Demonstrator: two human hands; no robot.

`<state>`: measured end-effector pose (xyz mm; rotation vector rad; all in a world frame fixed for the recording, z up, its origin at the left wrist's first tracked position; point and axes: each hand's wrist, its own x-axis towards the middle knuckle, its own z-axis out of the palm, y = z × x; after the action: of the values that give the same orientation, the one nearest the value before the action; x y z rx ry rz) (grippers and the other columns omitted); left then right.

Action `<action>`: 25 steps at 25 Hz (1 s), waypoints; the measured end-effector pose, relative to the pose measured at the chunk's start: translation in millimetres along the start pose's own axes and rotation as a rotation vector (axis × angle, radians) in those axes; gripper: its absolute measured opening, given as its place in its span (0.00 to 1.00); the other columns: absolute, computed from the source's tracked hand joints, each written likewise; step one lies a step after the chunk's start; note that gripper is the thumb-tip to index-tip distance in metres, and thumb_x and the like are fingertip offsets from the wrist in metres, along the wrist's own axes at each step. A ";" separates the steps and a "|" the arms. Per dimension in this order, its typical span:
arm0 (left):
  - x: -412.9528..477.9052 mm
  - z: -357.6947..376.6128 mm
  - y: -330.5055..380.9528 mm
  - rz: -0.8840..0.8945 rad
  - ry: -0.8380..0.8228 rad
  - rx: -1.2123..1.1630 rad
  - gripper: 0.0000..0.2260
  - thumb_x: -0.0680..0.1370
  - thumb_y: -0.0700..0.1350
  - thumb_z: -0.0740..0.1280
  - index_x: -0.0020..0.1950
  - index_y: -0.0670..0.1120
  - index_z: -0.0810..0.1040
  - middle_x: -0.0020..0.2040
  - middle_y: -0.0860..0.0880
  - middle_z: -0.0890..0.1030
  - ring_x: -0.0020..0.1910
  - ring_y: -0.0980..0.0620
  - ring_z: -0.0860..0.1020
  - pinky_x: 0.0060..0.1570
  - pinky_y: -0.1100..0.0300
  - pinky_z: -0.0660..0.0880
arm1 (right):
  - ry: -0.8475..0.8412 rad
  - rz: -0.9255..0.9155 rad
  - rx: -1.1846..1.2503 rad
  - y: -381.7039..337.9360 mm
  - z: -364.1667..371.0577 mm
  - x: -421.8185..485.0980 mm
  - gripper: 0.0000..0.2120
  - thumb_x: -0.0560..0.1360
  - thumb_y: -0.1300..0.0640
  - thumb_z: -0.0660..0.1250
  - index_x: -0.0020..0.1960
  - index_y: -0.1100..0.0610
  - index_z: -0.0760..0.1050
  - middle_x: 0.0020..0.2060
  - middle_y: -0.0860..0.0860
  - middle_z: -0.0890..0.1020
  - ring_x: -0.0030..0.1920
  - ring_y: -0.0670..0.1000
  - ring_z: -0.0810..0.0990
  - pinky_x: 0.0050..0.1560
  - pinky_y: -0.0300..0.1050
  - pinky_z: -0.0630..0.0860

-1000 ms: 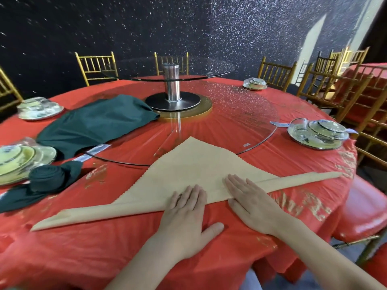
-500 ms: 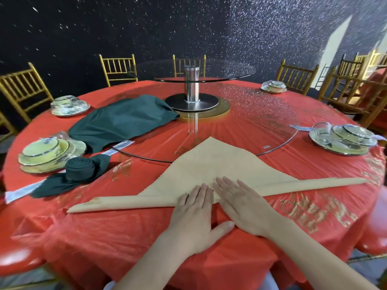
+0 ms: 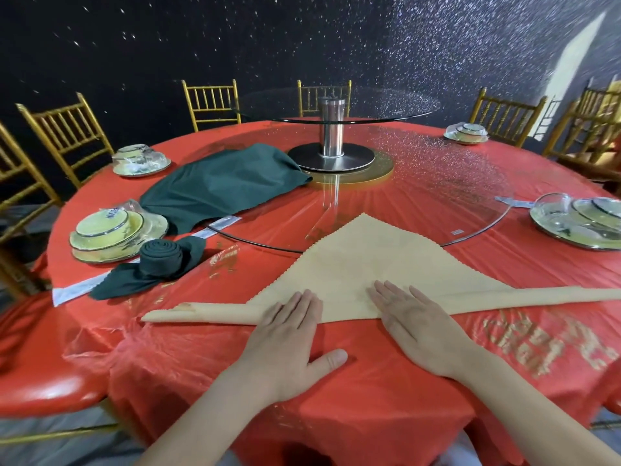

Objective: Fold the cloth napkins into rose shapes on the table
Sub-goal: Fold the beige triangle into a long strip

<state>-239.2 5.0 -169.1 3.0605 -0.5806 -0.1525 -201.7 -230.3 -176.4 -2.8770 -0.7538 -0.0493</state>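
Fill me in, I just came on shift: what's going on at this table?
A person is folding a beige napkin on the table. It lies as a triangle, its near edge rolled into a strip; left hand and right hand rest flat on that roll. A rolled green napkin sits to the left, a loose green cloth behind it.

From where I stand, nothing reads clearly. The gold characters (image 3: 544, 341) printed on the red tablecloth (image 3: 369, 398) are too warped to make out. The blue print (image 3: 112, 213) on the wrapped bowl (image 3: 107, 230) and the small sticker (image 3: 457, 232) on the glass turntable (image 3: 437, 196) are too tiny.
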 end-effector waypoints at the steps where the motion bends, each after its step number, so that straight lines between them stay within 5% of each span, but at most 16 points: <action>1: -3.9 0.8 -7.4 -0.012 0.001 0.002 0.46 0.66 0.73 0.33 0.77 0.48 0.35 0.77 0.50 0.36 0.75 0.55 0.35 0.74 0.55 0.37 | -0.003 -0.002 -0.001 -0.1 -0.2 0.0 0.39 0.68 0.36 0.26 0.76 0.47 0.46 0.75 0.42 0.48 0.71 0.35 0.40 0.70 0.34 0.35; 9: -27.3 3.1 -44.2 -0.058 0.004 0.027 0.49 0.61 0.75 0.25 0.76 0.48 0.33 0.76 0.52 0.34 0.73 0.57 0.32 0.71 0.59 0.33 | -0.013 -0.008 -0.007 2.1 1.2 -0.4 0.50 0.60 0.31 0.14 0.76 0.46 0.44 0.72 0.39 0.44 0.71 0.34 0.38 0.69 0.32 0.33; 14: -39.7 4.1 -62.9 -0.089 0.004 0.032 0.49 0.62 0.75 0.25 0.76 0.48 0.34 0.76 0.51 0.34 0.73 0.57 0.32 0.70 0.60 0.32 | -0.017 -0.020 0.008 0.9 0.0 -0.8 0.44 0.65 0.30 0.21 0.75 0.45 0.44 0.72 0.38 0.45 0.70 0.33 0.38 0.68 0.31 0.32; 17: -48.3 3.8 -74.4 -0.131 0.002 0.014 0.51 0.60 0.76 0.24 0.76 0.48 0.34 0.75 0.52 0.33 0.72 0.58 0.32 0.70 0.61 0.32 | -0.025 -0.018 0.004 -1.3 -2.3 0.0 0.37 0.68 0.37 0.27 0.75 0.45 0.43 0.72 0.38 0.44 0.70 0.33 0.38 0.68 0.31 0.32; 22: -60.2 4.5 -89.1 -0.204 -0.015 -0.010 0.51 0.59 0.76 0.23 0.76 0.49 0.34 0.75 0.52 0.34 0.73 0.57 0.32 0.71 0.61 0.33 | -0.020 -0.025 0.009 4.0 2.4 -0.2 0.43 0.65 0.30 0.21 0.75 0.44 0.44 0.72 0.38 0.45 0.71 0.34 0.39 0.69 0.32 0.34; 25: -62.2 3.4 -89.3 -0.236 -0.030 -0.023 0.53 0.57 0.76 0.21 0.76 0.49 0.35 0.76 0.51 0.35 0.73 0.57 0.33 0.71 0.59 0.34 | -0.030 -0.021 0.012 3.4 0.7 0.5 0.38 0.68 0.35 0.26 0.75 0.45 0.44 0.73 0.39 0.45 0.71 0.34 0.39 0.69 0.33 0.34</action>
<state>-264.6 110.9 -170.4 3.0992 -0.2150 -0.2076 -199.7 -232.9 -177.6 -2.8648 -0.7870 -0.0044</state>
